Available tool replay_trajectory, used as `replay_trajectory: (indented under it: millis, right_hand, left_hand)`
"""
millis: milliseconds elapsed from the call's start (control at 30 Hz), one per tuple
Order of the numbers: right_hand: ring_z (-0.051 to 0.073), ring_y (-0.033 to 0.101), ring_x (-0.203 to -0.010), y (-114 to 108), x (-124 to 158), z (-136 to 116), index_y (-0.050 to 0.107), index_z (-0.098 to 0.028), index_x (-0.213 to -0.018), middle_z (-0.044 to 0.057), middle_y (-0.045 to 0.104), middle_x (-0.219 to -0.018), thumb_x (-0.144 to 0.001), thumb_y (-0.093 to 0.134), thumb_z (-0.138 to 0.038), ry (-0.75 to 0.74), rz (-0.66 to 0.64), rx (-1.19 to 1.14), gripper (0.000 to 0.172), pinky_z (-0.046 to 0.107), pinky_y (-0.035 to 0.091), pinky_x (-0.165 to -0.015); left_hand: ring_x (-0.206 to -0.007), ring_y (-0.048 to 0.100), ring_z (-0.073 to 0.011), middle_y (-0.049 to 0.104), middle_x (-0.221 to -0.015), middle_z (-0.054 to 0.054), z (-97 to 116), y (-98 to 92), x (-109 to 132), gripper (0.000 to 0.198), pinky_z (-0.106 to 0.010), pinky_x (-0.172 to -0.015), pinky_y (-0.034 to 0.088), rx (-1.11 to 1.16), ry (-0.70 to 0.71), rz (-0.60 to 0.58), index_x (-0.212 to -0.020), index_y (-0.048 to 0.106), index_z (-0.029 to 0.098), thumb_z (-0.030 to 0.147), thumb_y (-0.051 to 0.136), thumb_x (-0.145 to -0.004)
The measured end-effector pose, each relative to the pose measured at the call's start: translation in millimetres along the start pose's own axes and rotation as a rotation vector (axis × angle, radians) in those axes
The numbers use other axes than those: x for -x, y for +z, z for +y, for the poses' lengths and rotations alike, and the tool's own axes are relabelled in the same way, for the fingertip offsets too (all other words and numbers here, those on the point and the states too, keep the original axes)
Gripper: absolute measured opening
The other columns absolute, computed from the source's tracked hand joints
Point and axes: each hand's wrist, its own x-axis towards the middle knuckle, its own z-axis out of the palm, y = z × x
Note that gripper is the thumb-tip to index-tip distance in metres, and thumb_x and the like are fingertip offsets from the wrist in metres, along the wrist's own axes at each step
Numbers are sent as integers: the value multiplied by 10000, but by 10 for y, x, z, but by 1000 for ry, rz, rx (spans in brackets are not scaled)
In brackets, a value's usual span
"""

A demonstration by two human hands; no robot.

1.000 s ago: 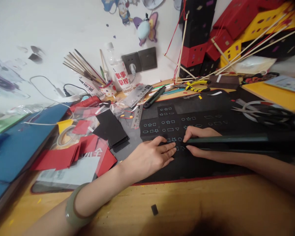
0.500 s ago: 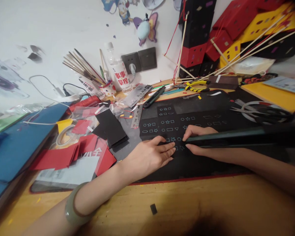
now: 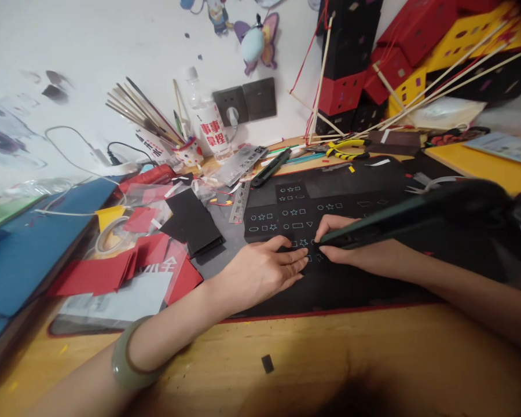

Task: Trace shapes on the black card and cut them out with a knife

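Note:
My left hand [image 3: 267, 272] lies flat on a black card sheet [image 3: 301, 217] marked with rows of light-blue outlines: circles, stars, rectangles and triangles. Its fingers are stretched out, pressing the sheet close to the lower rows. My right hand [image 3: 351, 243] pinches the front end of a long dark green tool that looks like a utility knife [image 3: 399, 214]. The tip points down at the sheet, just right of the left fingertips, beside a star outline. Whether a blade shows there, I cannot tell. The tool's rear end reaches toward the camera and is blurred.
Left of the sheet lie folded black card [image 3: 195, 220], red card pieces [image 3: 99, 269] and a tape roll [image 3: 113, 231]. A ruler [image 3: 239, 202], another dark cutter-like tool [image 3: 271, 168] and yellow pliers [image 3: 349, 149] lie behind. Red, yellow and black boxes [image 3: 342, 92] stand at the back right.
The rear of the tool in my right hand has swung up, so the tool slants more steeply. My left hand stays on the sheet. The whole view has shifted slightly.

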Motion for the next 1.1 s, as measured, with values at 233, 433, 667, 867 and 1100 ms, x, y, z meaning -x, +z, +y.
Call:
replay_trajectory:
  millis: [233,433,667,867,1100]
  right_hand:
    - [106,482,-610,-40,-5,15,506,-221,-763,-54,527,-673,-733,534,-160,-10,23,-92,73,234,378,-553]
    - [101,453,-598,-36,25,41,490,-231,-771,-61,518,-663,-758,536,-173,-1,-7,-69,75,216,358,-513]
    - [99,463,-601,-44,18,43,492,-229,-779,-62,525,-663,-755,536,-158,-34,-10,-5,86,213,364,-527]
    - [103,486,-622,-39,28,32,505,-226,-782,-56,541,-683,-753,535,-167,-45,1,30,73,215,377,-546]
    - [107,490,-599,-28,44,23,512,-229,-776,-55,558,-663,-740,534,-186,-40,13,90,61,220,371,-529]
  left_hand:
    - [-1026,523,-175,588,-1206,-17,-5,0,1,351,-284,-897,467,16,-2,27,-1160,578,115,286,355,-950]
    - [-1045,506,-185,574,-1224,-7,-12,9,21,358,-292,-893,470,18,-9,15,-1177,568,128,297,347,-953]
    - [-1053,489,-191,563,-1239,19,-9,10,25,363,-288,-881,479,24,-28,0,-1192,558,137,305,341,-954]
    - [-1057,485,-190,562,-1241,8,-12,9,33,365,-291,-897,470,15,-9,-1,-1192,556,133,301,334,-956]
    - [-1048,491,-195,572,-1227,5,-8,3,24,361,-298,-876,485,20,-18,7,-1190,559,133,301,346,-951]
